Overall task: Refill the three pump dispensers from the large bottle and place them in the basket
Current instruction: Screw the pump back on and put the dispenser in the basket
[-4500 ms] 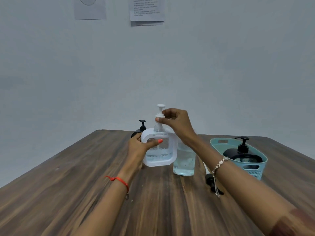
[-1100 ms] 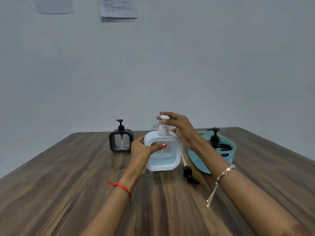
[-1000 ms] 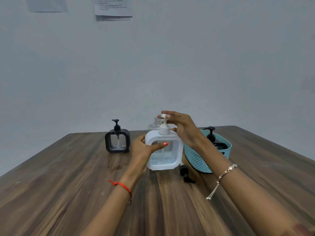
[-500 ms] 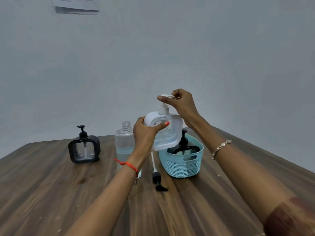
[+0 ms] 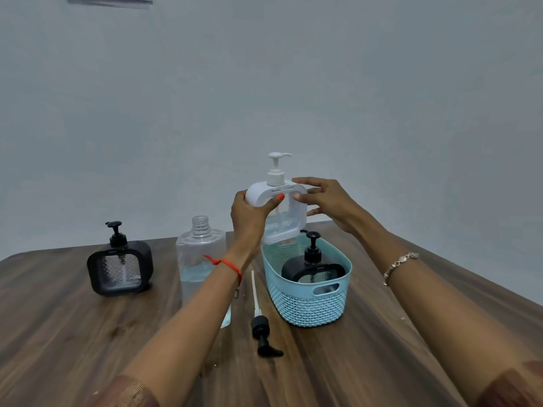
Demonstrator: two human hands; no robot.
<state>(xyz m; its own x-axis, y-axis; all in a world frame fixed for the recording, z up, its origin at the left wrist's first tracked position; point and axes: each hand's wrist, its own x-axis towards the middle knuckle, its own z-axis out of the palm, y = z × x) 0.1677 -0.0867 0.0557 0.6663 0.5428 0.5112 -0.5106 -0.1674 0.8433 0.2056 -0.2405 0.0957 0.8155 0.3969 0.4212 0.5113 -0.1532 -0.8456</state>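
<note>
My left hand grips the white pump dispenser by its left upper corner and holds it in the air above the far end of the teal basket. My right hand touches the dispenser's right side with straight fingers. A black pump dispenser stands inside the basket. A second black dispenser stands on the table at the left. The large clear bottle, uncapped and partly filled, stands behind my left forearm.
A loose black pump head with its white tube lies on the wooden table between the bottle and the basket. A pale wall rises behind the table's far edge.
The white dispenser has been lifted off the table and carried right, over the basket. My right hand has left the pump head and now touches the dispenser's side.
</note>
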